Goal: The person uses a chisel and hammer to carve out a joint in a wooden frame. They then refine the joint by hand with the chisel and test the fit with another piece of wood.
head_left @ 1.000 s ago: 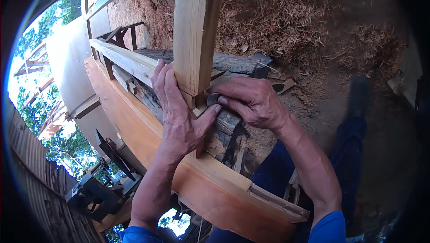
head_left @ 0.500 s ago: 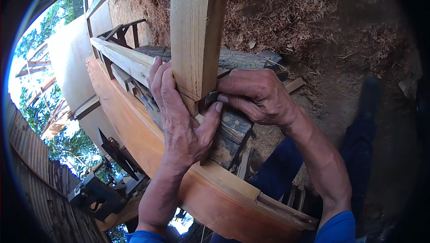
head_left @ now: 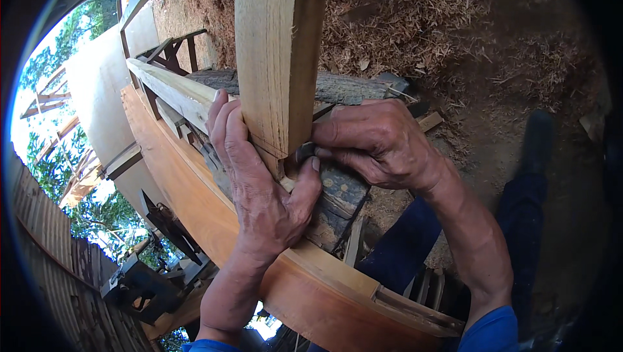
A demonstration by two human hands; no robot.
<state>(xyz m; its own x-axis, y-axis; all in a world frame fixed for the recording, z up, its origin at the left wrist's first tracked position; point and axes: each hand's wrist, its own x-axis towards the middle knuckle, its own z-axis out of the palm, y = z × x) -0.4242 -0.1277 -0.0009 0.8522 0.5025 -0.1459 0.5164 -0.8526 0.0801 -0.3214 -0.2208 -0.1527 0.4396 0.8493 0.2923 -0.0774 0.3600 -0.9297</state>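
A thick pale wooden beam (head_left: 269,60) stands up from a curved orange-brown timber (head_left: 195,203), with pencil-like lines and a cut step near its lower end. My left hand (head_left: 263,183) is closed around that lower end, fingers along its left side and thumb at the front near the notch. My right hand (head_left: 383,141) pinches a small dark flat piece (head_left: 303,153) between thumb and fingers and holds it against the beam's right corner, just above the left thumb tip. What kind of piece it is cannot be made out, as the fingers cover most of it.
Behind the beam lies a rough dark log (head_left: 350,88), and a weathered block (head_left: 341,190) sits under my hands. Wood shavings (head_left: 402,21) cover the ground. A long pale rail (head_left: 172,83) runs to the far left. A dark machine (head_left: 143,287) stands at lower left.
The beam appears slightly further left and lower in view. The dark piece and my left thumb have shifted slightly down with it; both hands keep their holds.
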